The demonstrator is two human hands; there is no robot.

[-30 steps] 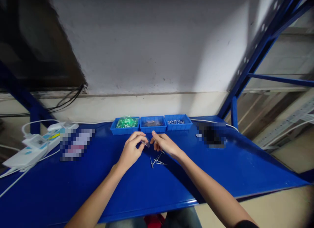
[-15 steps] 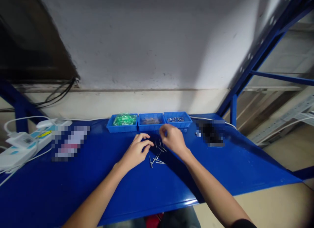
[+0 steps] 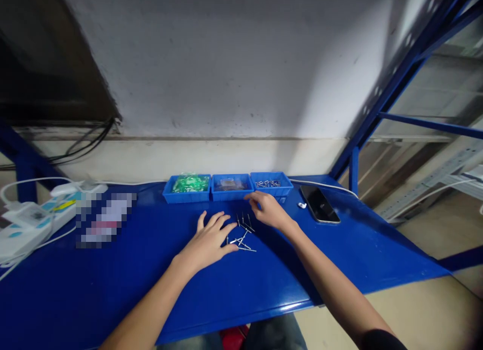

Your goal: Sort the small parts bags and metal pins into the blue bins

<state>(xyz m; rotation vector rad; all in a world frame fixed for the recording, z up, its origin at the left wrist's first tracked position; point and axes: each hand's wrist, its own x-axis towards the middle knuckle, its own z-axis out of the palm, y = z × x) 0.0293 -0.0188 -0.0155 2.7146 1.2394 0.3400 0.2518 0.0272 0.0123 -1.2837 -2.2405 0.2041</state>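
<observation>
Several thin silver rivets lie scattered on the blue table between my hands. Spread low over their left side is my left hand, its fingers apart and its thumb beside the lower rivets. My right hand hovers at the upper right of them with curled fingers, thumb and forefinger close together; whether anything small is between them cannot be made out. Behind the hands stand three blue bins in a row: one with green packets, one with small clear packets, one with more rivets.
A black phone and a white earbud lie on the right. At the left are a white power strip with cables and a pixelated item. Blue frame posts rise at both sides, with a wall behind the bins.
My left hand has spread its fingers and moved down over the left rivets. My right hand has stayed near the same spot, its fingers curled. The view has shifted slightly.
</observation>
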